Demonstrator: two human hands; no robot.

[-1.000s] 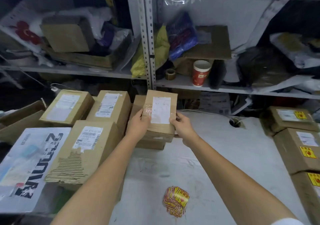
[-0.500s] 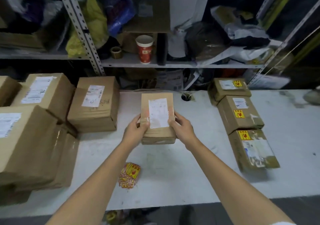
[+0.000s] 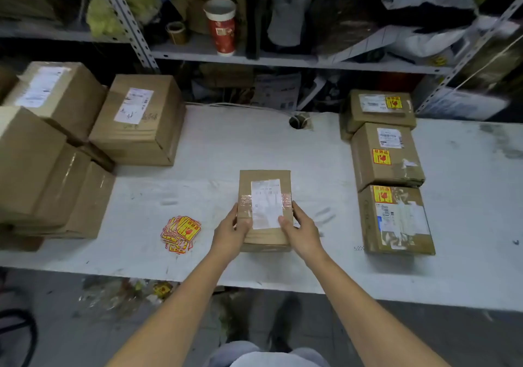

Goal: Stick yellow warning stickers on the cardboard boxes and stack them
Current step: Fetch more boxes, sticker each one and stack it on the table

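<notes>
Both hands are clamped on the same small cardboard box [image 3: 264,242], one per side. The left hand [image 3: 229,238] wraps its left edge with the thumb over the top face. The right hand [image 3: 305,232] does the same on the right edge, with its thumb touching the lower corner of the label.

The box is a plain brown, longish one, standing lengthwise away from the person. It has a white shipping label [image 3: 267,204] across most of the top and a band of clear tape running over it. No yellow sticker on this one yet. It sits dead centre in the lower middle of the frame, and looks to be down on the white table [image 3: 215,151] near the front edge, though I can't tell if its full weight is on it.

Just left of the left hand, not touching it, lies a fanned pile of yellow warning stickers [image 3: 181,232].

Over on the right of the frame there's a row of three stickered boxes [image 3: 386,168], each showing a yellow-and-red sticker. On the left side is a heap of unstickered boxes [image 3: 138,129], bigger ones, with white labels only.

In the upper middle, on the metal shelf [image 3: 254,59] behind the table, stands a red paper cup [image 3: 222,27] beside a tape roll [image 3: 176,31].
</notes>
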